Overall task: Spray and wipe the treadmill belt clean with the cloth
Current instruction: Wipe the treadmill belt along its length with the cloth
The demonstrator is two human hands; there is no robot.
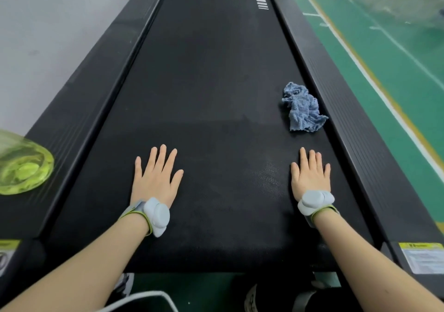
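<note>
Both palms flat on the treadmill belt (216, 95) here; my left hand (156, 177) has its fingers spread and straight, my right hand (310, 174) lies flat too, neither holding a thing; the blue cloth (302, 108) sits crumpled by the belt's right edge, just ahead of my right fingertips; a yellow-green bottle (22, 165), blurry, sits on the left side rail (79, 100).

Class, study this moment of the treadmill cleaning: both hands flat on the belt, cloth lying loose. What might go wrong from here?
1. The left hand and right hand press flat on the belt; if it slides, the person may lurch forward.
2. The cloth lies crumpled at the belt's right edge by the right rail; a moving belt might drag it into that gap.
3. The blurred yellow-green container on the left rail looks easy to knock off.
</note>
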